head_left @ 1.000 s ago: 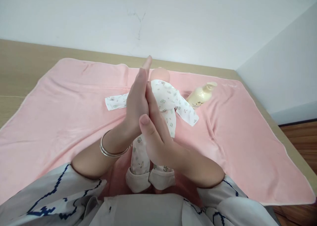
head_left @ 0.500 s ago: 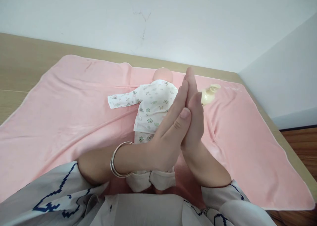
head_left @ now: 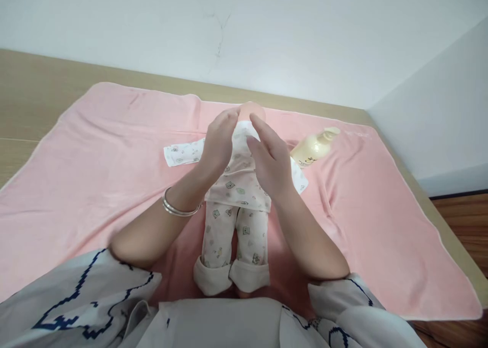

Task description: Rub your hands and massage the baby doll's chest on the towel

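Observation:
A baby doll (head_left: 236,205) in white printed pyjamas lies on its back on a pink towel (head_left: 95,175), head away from me. My left hand (head_left: 219,142), with silver bangles on the wrist, hovers over the doll's chest and shoulder, fingers stretched and slightly curved. My right hand (head_left: 269,157) is held beside it over the doll's other shoulder, fingers stretched out too. The palms face each other with a gap between them. Neither hand holds anything. The doll's head (head_left: 251,109) peeks out just beyond my fingertips.
A cream pump bottle (head_left: 312,147) lies on its side on the towel, right of the doll. The towel covers a wooden surface (head_left: 26,88) against a white wall. Wooden floor (head_left: 465,221) shows at the far right. My patterned sleeves fill the bottom.
My hands were pressed palm to palm and rubbing, swinging right. Now they have parted and moved down over the doll's chest and shoulders.

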A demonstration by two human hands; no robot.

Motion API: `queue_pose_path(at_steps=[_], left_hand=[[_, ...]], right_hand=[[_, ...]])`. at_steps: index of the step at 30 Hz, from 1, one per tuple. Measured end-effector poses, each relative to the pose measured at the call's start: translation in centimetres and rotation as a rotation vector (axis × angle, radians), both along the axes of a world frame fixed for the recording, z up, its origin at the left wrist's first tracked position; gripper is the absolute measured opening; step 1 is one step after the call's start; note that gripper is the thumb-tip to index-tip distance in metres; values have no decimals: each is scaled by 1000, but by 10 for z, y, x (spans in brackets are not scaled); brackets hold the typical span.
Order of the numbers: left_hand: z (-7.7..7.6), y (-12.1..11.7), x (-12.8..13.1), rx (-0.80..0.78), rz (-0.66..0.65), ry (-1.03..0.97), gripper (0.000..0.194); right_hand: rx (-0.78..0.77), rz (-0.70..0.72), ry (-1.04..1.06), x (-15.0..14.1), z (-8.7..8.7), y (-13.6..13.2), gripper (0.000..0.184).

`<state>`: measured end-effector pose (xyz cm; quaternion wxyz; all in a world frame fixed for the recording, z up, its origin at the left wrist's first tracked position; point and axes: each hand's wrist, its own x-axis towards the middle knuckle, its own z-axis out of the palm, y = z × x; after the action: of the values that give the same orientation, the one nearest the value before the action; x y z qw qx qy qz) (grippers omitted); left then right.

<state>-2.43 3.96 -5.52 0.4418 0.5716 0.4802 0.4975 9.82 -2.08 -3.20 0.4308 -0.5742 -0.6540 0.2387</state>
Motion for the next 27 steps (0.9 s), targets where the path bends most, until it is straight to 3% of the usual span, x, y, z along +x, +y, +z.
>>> queue_pose_path(at_steps=[4, 8, 12, 15, 19, 22, 27], left_hand=[[-36, 25, 9, 25, 72, 281, 42], [-54, 29, 13, 160, -3, 488, 42], [-58, 31, 9, 218, -40, 618, 46], [-61, 34, 3, 233, -56, 691, 49], [-66, 38, -1, 273, -58, 737, 48], [-70, 37, 1, 277, -27, 733, 49], [-69, 32, 2, 267, -24, 723, 53]], right_hand=[[-86, -29, -149, 5, -35, 38, 52], [-113, 37, -413, 22, -58, 64, 56], [-217, -70, -531, 38, -58, 68, 63], [-301, -172, -616, 28, -51, 52, 72], [-227, -66, -680, 3, -47, 32, 66], [-171, 62, -649, 8, -51, 41, 63], [-285, -62, -566, 36, -57, 63, 73]])
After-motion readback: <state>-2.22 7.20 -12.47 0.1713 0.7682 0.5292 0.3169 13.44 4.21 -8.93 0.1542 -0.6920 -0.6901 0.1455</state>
